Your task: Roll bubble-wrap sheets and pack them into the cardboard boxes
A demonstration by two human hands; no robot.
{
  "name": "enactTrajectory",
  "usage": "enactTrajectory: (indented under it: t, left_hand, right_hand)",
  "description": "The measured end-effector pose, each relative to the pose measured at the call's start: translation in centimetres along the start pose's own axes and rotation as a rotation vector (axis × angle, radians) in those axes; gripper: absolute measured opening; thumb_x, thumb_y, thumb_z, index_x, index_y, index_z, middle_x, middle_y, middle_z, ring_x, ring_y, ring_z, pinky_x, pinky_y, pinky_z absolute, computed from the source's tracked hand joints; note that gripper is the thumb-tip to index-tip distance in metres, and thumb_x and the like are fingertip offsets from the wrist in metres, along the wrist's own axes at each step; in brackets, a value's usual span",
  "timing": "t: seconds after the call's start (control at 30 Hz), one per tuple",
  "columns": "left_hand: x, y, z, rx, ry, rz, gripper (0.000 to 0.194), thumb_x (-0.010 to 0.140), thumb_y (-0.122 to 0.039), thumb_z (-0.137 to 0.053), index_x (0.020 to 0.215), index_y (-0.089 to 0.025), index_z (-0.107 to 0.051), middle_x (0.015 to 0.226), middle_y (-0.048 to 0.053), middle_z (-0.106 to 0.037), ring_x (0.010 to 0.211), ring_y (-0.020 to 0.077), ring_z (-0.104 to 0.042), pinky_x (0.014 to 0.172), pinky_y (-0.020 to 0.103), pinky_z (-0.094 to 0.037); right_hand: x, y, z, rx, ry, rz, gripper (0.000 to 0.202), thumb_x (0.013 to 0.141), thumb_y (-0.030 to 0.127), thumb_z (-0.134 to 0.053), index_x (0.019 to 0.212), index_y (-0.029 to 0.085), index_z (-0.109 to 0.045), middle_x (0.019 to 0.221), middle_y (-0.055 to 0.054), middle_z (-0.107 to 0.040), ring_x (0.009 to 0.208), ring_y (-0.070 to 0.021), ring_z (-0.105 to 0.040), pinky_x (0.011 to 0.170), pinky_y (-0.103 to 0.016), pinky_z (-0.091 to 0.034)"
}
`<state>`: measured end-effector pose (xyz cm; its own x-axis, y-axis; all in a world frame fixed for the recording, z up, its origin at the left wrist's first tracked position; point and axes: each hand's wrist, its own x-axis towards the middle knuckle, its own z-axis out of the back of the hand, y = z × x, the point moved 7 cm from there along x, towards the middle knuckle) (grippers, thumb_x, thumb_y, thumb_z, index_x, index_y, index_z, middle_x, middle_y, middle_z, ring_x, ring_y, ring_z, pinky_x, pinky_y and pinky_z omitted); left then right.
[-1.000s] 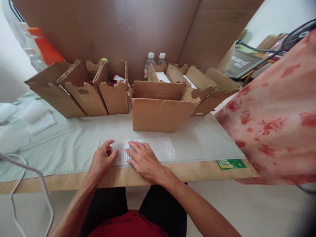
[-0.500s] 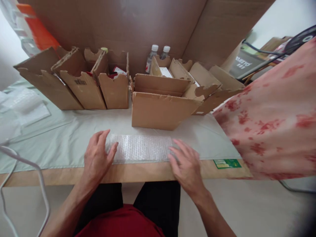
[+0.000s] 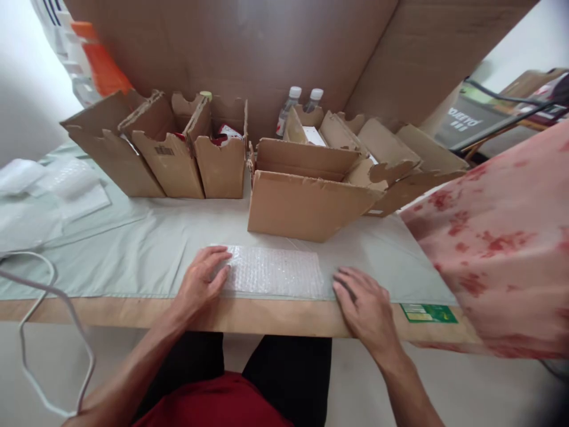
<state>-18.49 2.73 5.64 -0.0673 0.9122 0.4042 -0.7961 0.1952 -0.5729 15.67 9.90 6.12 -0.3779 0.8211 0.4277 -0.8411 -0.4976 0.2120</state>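
Observation:
A flat, clear bubble wrap sheet [image 3: 274,271] lies near the front edge of the cloth-covered table. My left hand [image 3: 204,280] rests at the sheet's left end, its fingers stretched over that end and apart. To the right of the sheet, with a small gap, my right hand [image 3: 362,302] lies on the table edge. Its fingers are loosely bent and nothing shows in them. Just behind the sheet stands an open cardboard box [image 3: 306,204].
Several open cardboard bins [image 3: 222,169] line the back, with clear bottles [image 3: 288,111] behind. More bubble wrap [image 3: 73,184] lies at left beside a white cable [image 3: 66,302]. A green label [image 3: 428,313] is on the front edge; a floral cloth [image 3: 498,237] hangs at right.
My right hand has moved away from the sheet's right end, opening a gap. My left hand has come down over the left end. The whole view has shifted slightly.

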Motion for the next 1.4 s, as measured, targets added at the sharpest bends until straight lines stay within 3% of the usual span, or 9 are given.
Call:
enactTrajectory:
  t: [0.13,0.33,0.47,0.6,0.83,0.93,1.03,1.17,1.4]
  left_hand:
    - [-1.4,0.9,1.9,0.247,-0.163,0.144,0.029,0.093,-0.036,-0.061,0.111,-0.016,-0.070,0.122,0.019,-0.068,0.118,0.0378,-0.062,0.102,0.060,-0.050]
    - [-2.1,0.8,0.0,0.275,-0.080,0.238,0.014,0.084,-0.032,-0.063,0.087,-0.018,-0.066,0.130,0.020,-0.067,0.137,0.0433,-0.050,0.109,0.061,-0.044]
    - [-1.4,0.0,1.2,0.204,-0.076,0.248,0.007,0.085,-0.024,-0.057,0.078,-0.022,-0.060,0.095,0.007,-0.077,0.095,0.0267,-0.073,0.083,0.040,-0.058]
    - [1.3,0.9,5.0,0.175,-0.121,0.289,0.012,0.090,-0.028,-0.057,0.096,-0.021,-0.064,0.082,0.001,-0.075,0.061,0.0177,-0.067,0.063,0.031,-0.053]
    - [9.4,3.4,4.7,0.189,-0.142,0.208,0.062,0.081,-0.018,-0.069,0.140,-0.012,-0.053,0.132,0.018,-0.068,0.124,0.0348,-0.062,0.109,0.054,-0.045]
    - [6.9,2.8,4.4,0.143,-0.095,0.148,0.049,0.087,-0.019,-0.062,0.136,-0.014,-0.057,0.132,0.017,-0.068,0.124,0.0321,-0.062,0.108,0.053,-0.048]
    - [0.4,0.5,5.0,0.058,0.005,0.060,0.031,0.091,-0.019,-0.054,0.120,-0.022,-0.066,0.121,0.010,-0.073,0.119,0.0266,-0.066,0.103,0.046,-0.054]
    - [-7.2,-3.3,4.6,-0.074,0.189,-0.091,0.056,0.087,-0.033,-0.069,0.140,-0.025,-0.056,0.143,0.013,-0.061,0.141,0.0338,-0.049,0.111,0.055,-0.049]
    - [-6.4,-1.4,3.0,0.001,0.001,0.149,0.024,0.098,-0.018,-0.052,0.117,-0.021,-0.067,0.095,0.006,-0.076,0.088,0.0204,-0.071,0.081,0.036,-0.059]
  right_hand:
    - [2.7,1.0,-0.4,0.062,0.029,0.017,0.036,0.103,0.039,-0.045,0.118,0.020,-0.072,0.125,-0.011,-0.074,0.118,-0.0304,-0.066,0.096,-0.047,-0.049]
    - [5.7,3.8,-4.2,0.103,0.097,0.004,0.030,0.097,0.034,-0.049,0.103,0.016,-0.072,0.126,-0.018,-0.072,0.116,-0.0354,-0.066,0.093,-0.050,-0.049]
    - [3.6,4.0,-2.5,0.280,0.102,-0.103,0.023,0.095,0.036,-0.053,0.093,0.020,-0.069,0.098,-0.010,-0.077,0.092,-0.0283,-0.070,0.084,-0.042,-0.052]
    - [-0.2,7.8,-1.3,0.578,0.212,-0.239,0.045,0.094,0.033,-0.058,0.137,0.022,-0.059,0.085,-0.001,-0.071,0.071,-0.0168,-0.067,0.071,-0.028,-0.054]
    - [-1.2,17.0,-4.9,0.746,0.433,-0.103,0.054,0.095,0.023,-0.051,0.149,0.023,-0.056,0.090,-0.003,-0.071,0.079,-0.0173,-0.067,0.076,-0.028,-0.054]
    - [-0.5,17.5,-5.3,0.784,0.501,-0.083,0.036,0.098,0.026,-0.051,0.126,0.021,-0.073,0.108,-0.008,-0.075,0.095,-0.0212,-0.070,0.087,-0.033,-0.054]
    - [-0.3,16.9,-5.0,0.869,0.549,-0.123,0.031,0.098,0.028,-0.053,0.116,0.021,-0.077,0.106,-0.007,-0.076,0.092,-0.0202,-0.071,0.086,-0.032,-0.054]
    - [-0.4,16.4,-5.1,1.020,0.609,-0.275,0.031,0.095,0.034,-0.059,0.115,0.018,-0.076,0.092,-0.006,-0.076,0.074,-0.0172,-0.068,0.073,-0.030,-0.056]
    - [-0.9,16.5,-5.4,1.206,0.521,-0.430,0.041,0.096,0.041,-0.059,0.129,0.018,-0.066,0.096,-0.006,-0.075,0.064,-0.0142,-0.067,0.063,-0.029,-0.060]
